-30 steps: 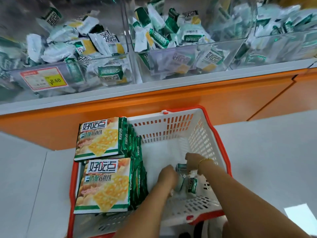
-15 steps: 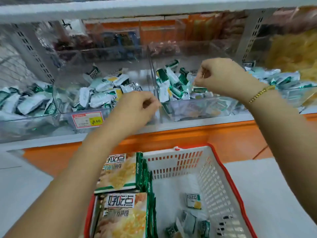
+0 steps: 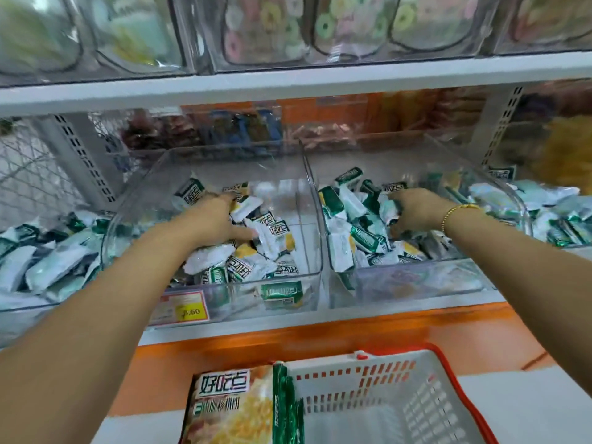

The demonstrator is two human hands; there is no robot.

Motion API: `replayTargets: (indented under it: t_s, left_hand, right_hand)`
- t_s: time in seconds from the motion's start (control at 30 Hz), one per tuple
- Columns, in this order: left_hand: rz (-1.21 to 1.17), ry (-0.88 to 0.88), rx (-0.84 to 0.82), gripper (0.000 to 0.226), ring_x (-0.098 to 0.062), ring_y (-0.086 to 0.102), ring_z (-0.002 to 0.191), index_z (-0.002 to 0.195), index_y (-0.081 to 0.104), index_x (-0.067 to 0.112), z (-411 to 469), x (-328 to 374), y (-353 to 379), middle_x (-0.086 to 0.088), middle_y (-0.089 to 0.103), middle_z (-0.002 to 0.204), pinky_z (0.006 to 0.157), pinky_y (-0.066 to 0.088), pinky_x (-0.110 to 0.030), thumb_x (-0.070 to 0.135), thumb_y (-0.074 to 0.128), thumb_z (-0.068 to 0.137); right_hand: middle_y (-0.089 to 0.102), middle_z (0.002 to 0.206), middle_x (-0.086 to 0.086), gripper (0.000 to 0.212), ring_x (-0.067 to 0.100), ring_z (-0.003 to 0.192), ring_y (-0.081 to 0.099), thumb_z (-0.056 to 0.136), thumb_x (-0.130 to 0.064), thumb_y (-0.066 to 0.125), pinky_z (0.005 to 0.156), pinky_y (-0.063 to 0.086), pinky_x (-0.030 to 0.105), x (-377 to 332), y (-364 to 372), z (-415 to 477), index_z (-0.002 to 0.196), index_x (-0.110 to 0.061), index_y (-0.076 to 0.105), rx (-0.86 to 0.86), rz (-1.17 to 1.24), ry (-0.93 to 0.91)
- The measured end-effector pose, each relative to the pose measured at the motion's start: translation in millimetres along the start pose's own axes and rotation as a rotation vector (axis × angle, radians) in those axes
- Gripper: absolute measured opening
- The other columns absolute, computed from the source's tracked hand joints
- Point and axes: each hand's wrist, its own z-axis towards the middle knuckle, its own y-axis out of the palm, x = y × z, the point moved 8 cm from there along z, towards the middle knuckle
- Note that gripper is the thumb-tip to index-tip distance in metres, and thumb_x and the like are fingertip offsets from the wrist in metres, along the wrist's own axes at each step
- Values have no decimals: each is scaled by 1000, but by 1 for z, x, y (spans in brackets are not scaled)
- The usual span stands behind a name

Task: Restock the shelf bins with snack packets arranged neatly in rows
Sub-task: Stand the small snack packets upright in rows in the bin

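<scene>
Two clear shelf bins sit side by side on the lower shelf, touching along one wall. The left bin point(image 3: 307, 277) holds loose white-and-green snack packets point(image 3: 272, 235) piled toward its left and near sides, with bare floor at its far right; a price label point(image 3: 182, 310) is on its near face. The right bin point(image 3: 416, 283) holds a fuller heap of the same packets. Further bins of similar packets stand at the far left and far right. A red-rimmed white basket point(image 3: 384, 395) stands below, near the viewer, with one large snack bag point(image 3: 230, 408) in view at its left side. The left hand point(image 3: 217, 219) lies palm down on the packets in the left bin, fingers spread and flat. The right hand point(image 3: 413, 209), with a gold bracelet point(image 3: 455, 213) at the wrist, is pressed into the heap in the right bin; its fingers are buried, so their state cannot be told. Half a second earlier both hands were closed and raised above the bins; one second earlier both were down in the basket.
</scene>
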Motion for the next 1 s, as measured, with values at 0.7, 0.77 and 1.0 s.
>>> replayTargets:
  t_s: [0.7, 0.77, 1.0]
  left_hand:
    - [246, 170, -191, 77, -27, 44, 118, 131, 49, 27, 20, 46, 27, -7, 47, 131, 90, 41, -34, 74, 59, 70]
    - [310, 100, -234, 92, -28, 47, 114, 128, 54, 22, 23, 51, 32, -8, 53, 126, 87, 42, -34, 83, 57, 60]
    - [441, 107, -213, 78, -32, 42, 111, 123, 56, 17, 28, 66, 41, -14, 46, 125, 92, 45, -43, 68, 67, 65]
  right_hand:
    - [48, 114, 20, 79, 28, 71, 53, 82, -7, 68, 66, 41, 31, -81, -33, -14, 144, -27, 24, 390, 237, -212]
    - [44, 121, 23, 88, 30, 71, 55, 77, -8, 74, 71, 49, 35, -80, -31, -12, 145, -27, 22, 370, 232, -201]
    - [36, 129, 21, 96, 41, 83, 63, 69, -5, 78, 77, 56, 47, -85, -23, -4, 143, -28, 22, 414, 144, -195]
